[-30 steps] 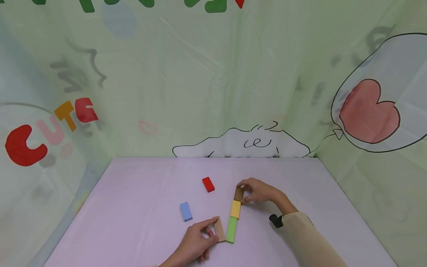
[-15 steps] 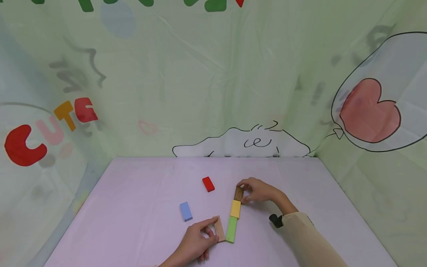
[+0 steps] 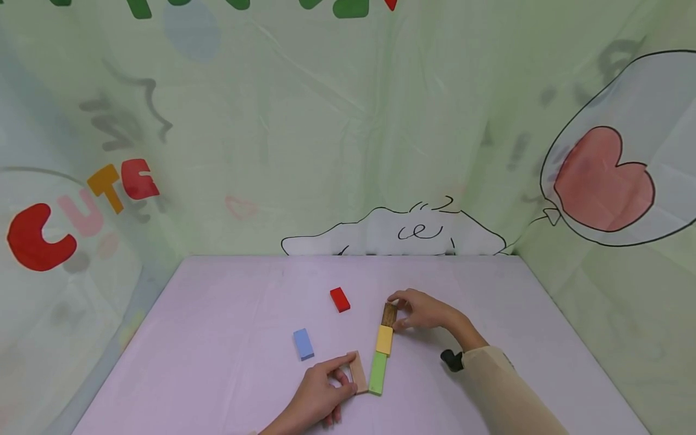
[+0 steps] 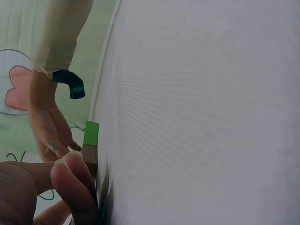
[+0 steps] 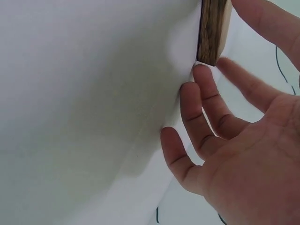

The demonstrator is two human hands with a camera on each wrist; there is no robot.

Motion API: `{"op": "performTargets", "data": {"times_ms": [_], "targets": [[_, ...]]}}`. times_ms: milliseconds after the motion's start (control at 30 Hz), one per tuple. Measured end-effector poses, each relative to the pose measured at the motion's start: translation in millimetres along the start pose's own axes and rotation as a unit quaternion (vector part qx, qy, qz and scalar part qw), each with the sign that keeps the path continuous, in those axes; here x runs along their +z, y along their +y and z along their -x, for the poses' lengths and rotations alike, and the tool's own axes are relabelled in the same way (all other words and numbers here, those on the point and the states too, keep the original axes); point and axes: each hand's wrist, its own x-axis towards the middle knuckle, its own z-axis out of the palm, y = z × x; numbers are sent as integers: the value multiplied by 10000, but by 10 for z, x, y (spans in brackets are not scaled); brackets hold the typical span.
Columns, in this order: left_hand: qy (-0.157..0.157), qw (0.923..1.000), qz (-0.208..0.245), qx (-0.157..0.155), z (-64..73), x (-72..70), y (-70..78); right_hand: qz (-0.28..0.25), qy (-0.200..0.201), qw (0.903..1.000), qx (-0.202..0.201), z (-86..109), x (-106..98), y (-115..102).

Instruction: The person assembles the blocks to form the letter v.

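Between thumb and index finger, my left hand (image 3: 321, 389) pinches a plain wooden block (image 3: 357, 374) by its two ends. The block's near end touches or nearly touches a light green block (image 3: 377, 373); in the left wrist view the green block (image 4: 91, 133) shows just beyond it. From the green block a row runs away from me: a yellow block (image 3: 383, 340), then a dark brown block (image 3: 388, 314). My right hand (image 3: 426, 311) holds that brown block with index finger at its far end and thumb at its near right corner. In the right wrist view the other fingers are spread.
On the pale cloth-covered table (image 3: 228, 362), a blue block (image 3: 303, 344) lies to the left and a red block (image 3: 339, 299) farther back. A printed curtain (image 3: 326, 121) surrounds the table's back and sides. A black strap end (image 3: 451, 360) sticks out at the right sleeve.
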Motion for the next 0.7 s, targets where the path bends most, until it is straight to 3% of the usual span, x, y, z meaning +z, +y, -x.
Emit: {"op": "performTargets", "data": {"times_ms": [433,700], "targets": [[-96,9999,30,-30,-10,13,-21,58,933,9956,40,371,282,-256],[-86,9999,53,-34,-19,2,-19,-582,1279,9893,401,523,504,-395]]}}
